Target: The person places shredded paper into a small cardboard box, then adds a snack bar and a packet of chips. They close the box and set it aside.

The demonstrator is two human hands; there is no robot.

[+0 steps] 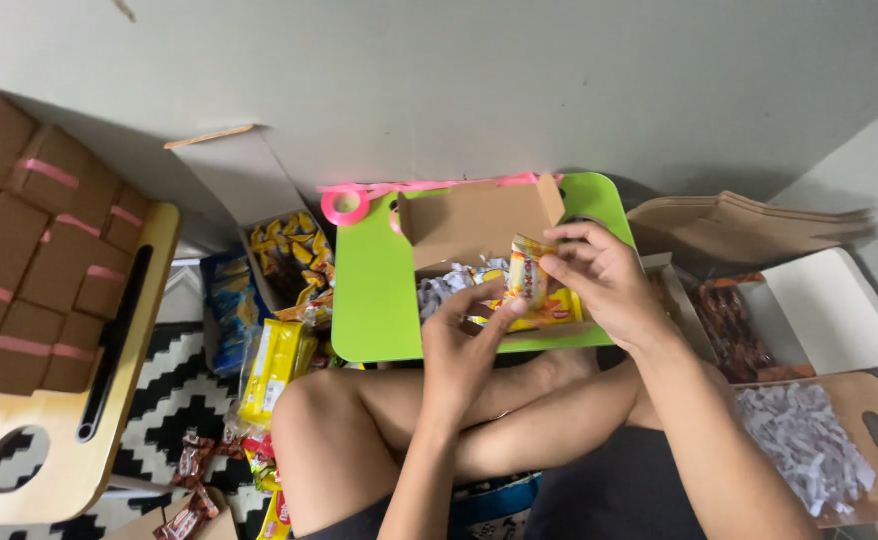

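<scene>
Right hand [607, 280]: fingers pinched on a small yellow snack packet [527, 270], held upright just above the open brown box [479, 225] on the green tabletop [374, 290]. Left hand [464, 340]: fingers loosely curled, fingertips touching the packet's lower end, apparently steadying it. Shredded paper [444, 285] and a flat yellow packet [549, 310] lie in the box. Pink ribbon roll [344, 207] sits at the tabletop's far corner.
</scene>
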